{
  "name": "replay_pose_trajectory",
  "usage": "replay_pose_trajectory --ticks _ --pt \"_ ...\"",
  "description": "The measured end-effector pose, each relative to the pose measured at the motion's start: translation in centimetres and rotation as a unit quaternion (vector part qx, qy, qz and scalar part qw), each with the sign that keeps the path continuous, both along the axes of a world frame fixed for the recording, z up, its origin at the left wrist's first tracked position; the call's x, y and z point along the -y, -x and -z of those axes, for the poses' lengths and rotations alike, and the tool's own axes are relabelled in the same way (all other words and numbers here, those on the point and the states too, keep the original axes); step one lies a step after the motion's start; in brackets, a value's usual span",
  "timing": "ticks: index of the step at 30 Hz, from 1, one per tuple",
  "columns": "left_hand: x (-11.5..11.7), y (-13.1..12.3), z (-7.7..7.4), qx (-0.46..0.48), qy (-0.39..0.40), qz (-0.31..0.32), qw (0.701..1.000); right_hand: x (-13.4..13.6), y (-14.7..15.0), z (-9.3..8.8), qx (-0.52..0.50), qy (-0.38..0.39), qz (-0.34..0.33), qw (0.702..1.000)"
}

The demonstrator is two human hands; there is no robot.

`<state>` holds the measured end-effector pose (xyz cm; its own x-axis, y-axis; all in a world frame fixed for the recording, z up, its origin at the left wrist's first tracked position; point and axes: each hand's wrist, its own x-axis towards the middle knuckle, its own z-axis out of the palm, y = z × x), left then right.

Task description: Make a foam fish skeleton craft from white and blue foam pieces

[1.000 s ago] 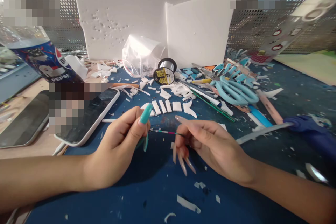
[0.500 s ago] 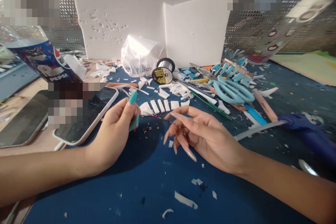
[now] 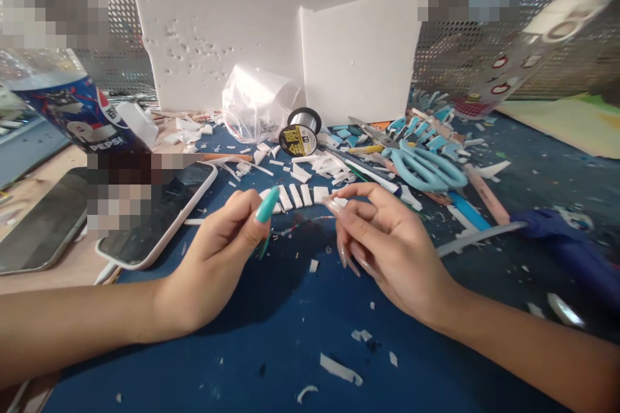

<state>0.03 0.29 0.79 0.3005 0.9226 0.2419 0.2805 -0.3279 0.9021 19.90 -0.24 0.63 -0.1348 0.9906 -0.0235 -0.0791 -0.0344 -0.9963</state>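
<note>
My left hand (image 3: 213, 258) is closed on its side, the thumb with its long teal nail (image 3: 268, 204) pressed over curled fingers. A second teal nail shows below; anything inside the grip is hidden. Opposite it, my right hand (image 3: 392, 245), with long pale nails, pinches thumb and fingers together. A thin multicoloured stick (image 3: 303, 224) runs from the right fingertips toward the left hand, its far end blurred. Just beyond both hands, small flat white pieces (image 3: 305, 195) form a short row on the blue mat (image 3: 271, 361).
Behind lie a line spool (image 3: 305, 131), a plastic bag (image 3: 259, 103) and blue-handled scissors (image 3: 426, 164). Phones (image 3: 159, 213) and a Pepsi cup (image 3: 97, 116) stand left. A purple-blue tool (image 3: 557, 239) lies right. White foam boards (image 3: 358, 64) rise behind; white scraps (image 3: 340, 369) litter the mat.
My left hand has shifted right and turned slightly. The right hand has drawn back a little to the right, its fingers closing more, and the thin stick has changed its tilt.
</note>
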Motion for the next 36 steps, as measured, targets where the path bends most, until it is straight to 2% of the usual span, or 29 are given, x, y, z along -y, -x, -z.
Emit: replay_pose_trajectory --ticks 3,8,14,21,28,34,36 --pt "-0.1 0.0 -0.2 -0.022 -0.023 0.041 0.999 0.2 -0.1 -0.2 0.016 0.009 -0.040 0.999" --pt "-0.5 -0.2 -0.2 -0.046 -0.006 0.093 0.995 0.3 0.1 -0.4 0.027 0.009 -0.086 0.996" --pt "-0.4 -0.5 0.1 -0.122 -0.025 0.188 0.974 0.4 0.4 -0.4 0.001 0.001 -0.124 0.992" --pt "0.2 -0.9 -0.1 -0.175 -0.052 0.196 0.963 0.7 0.8 -0.3 0.050 -0.037 -0.129 0.990" --pt "-0.1 -0.8 0.1 -0.122 -0.064 0.181 0.974 1.0 1.1 -0.5 0.078 -0.054 -0.131 0.987" --pt "-0.2 -0.9 -0.3 -0.103 -0.039 0.161 0.981 0.5 0.8 -0.5 0.089 -0.099 -0.029 0.991" --pt "-0.2 -0.9 -0.3 -0.098 -0.038 0.166 0.981 0.3 0.8 -0.6 0.086 -0.108 -0.023 0.990"
